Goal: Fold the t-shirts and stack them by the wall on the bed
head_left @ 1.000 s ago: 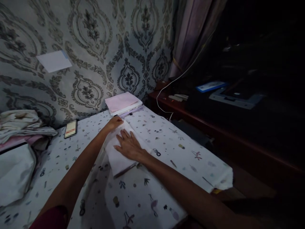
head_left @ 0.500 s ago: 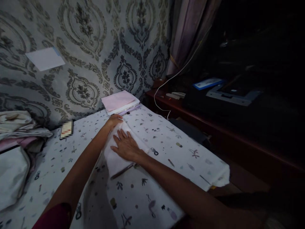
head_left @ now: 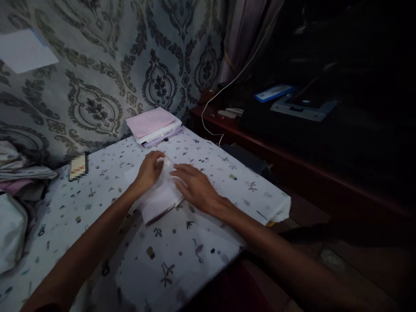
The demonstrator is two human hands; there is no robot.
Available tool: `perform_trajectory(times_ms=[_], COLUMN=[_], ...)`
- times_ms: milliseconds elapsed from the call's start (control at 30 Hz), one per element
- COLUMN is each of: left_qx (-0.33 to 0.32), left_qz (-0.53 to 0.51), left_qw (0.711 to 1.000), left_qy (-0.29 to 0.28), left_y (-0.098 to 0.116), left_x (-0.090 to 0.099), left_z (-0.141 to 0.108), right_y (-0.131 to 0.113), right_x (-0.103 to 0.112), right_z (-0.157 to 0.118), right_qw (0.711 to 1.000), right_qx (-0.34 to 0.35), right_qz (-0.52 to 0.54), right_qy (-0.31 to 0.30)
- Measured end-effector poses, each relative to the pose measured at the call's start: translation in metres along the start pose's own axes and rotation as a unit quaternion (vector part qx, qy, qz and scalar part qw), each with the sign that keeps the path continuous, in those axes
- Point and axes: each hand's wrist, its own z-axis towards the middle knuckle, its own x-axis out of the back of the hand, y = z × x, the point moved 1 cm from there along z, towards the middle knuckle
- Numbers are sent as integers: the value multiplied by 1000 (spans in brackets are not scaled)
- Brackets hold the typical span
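Note:
A folded white cloth [head_left: 160, 202] lies on the bed's printed sheet [head_left: 247, 197], its far part raised and blurred between my hands. At its far left edge my left hand [head_left: 150, 171] has its fingers curled round the fabric. My right hand [head_left: 196, 186] is at the far right edge, with fingers and thumb closed on the cloth; motion smears the fingertips. Beyond my hands sits a stack of folded pink, white and lilac cloths [head_left: 152, 123].
Piled clothes [head_left: 19, 171] and a pale folded item [head_left: 11, 234] lie at the left. A small blurred-out object [head_left: 78, 167] is near the patterned wall [head_left: 97, 97]. Along the right runs a dark red wooden ledge [head_left: 234, 125], with a white cable [head_left: 208, 106] hanging over it.
My right hand has gone from lying flat on the cloth to its far right edge. The cloth's far part has been lifted. The view has shifted right and down.

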Motion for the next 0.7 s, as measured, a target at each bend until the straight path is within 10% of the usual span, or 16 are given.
perform_trajectory(times_ms=[233, 700], left_qx=[-17, -102], left_qz=[32, 38], left_qw=[994, 990], left_qy=[-99, -94], left_y=[27, 63], left_x=[-4, -18], left_z=[-36, -83], right_y=[42, 34], right_x=[1, -11], right_z=[-79, -77], right_qw=[999, 992], right_qx=[-5, -14], right_qz=[-35, -118], right_qy=[35, -40])
